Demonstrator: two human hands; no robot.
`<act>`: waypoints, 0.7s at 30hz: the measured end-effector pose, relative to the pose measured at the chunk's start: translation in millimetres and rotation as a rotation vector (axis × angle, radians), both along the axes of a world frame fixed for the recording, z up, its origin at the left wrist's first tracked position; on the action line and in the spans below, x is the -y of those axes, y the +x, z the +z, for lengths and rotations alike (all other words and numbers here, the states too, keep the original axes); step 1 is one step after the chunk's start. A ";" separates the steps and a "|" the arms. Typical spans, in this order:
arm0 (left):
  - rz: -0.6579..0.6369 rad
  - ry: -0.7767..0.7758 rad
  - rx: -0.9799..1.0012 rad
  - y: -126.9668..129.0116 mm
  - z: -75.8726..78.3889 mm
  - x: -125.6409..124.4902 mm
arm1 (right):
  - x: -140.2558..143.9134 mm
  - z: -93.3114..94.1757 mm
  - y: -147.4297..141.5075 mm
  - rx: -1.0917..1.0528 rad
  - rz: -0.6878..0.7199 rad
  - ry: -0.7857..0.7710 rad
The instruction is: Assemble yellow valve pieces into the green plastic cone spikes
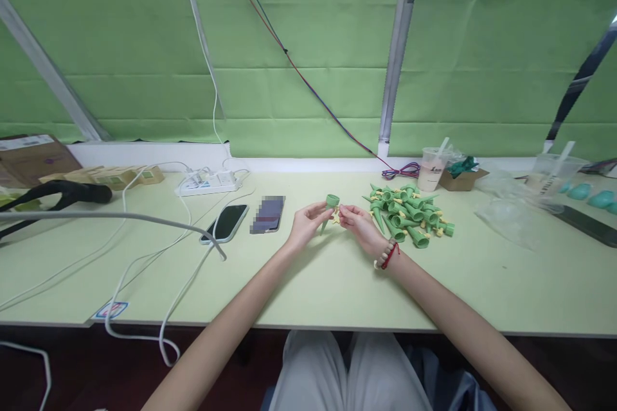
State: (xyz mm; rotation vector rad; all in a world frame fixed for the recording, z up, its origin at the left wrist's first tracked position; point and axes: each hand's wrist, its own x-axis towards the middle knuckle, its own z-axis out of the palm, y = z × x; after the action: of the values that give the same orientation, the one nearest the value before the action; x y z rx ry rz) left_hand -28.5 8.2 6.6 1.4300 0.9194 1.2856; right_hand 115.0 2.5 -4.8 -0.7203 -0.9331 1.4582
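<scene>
Bright, diffuse light washes the flat pale-green bench (332,302), softly shadowed beside the bare forearms (241,308); the dark reddish floor (120,379) is dim. Edges look wide-angle stretched; coarse pixelation masks part of a dark rectangular phone (274,213).

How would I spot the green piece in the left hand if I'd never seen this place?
On the long pale table, find the left hand and right hand close together near the middle. The left hand holds the green cone-shaped piece, wide end up. Unlike the similar pieces heaped just to the right, it is in a hand.
</scene>
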 end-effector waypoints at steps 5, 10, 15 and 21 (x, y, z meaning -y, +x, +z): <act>-0.074 -0.049 -0.064 -1.8 2.0 3.1 | -5.4 -4.4 4.2 -0.074 0.178 -0.096; -0.023 -0.063 -0.069 -1.6 -0.2 4.9 | -3.8 -4.6 3.4 0.008 0.113 -0.032; -0.034 -0.016 -0.066 -2.2 -4.4 3.2 | 0.2 -1.4 1.5 0.016 0.118 0.027; -0.040 -0.050 -0.123 0.1 0.1 7.3 | 1.7 -1.6 -0.5 0.155 -0.011 0.178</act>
State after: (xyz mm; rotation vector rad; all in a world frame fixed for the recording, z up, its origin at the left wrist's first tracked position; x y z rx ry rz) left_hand -28.4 0.9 6.7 1.4943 0.9925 1.1473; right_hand 114.4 0.8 -6.5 -0.7118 -1.1603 1.3044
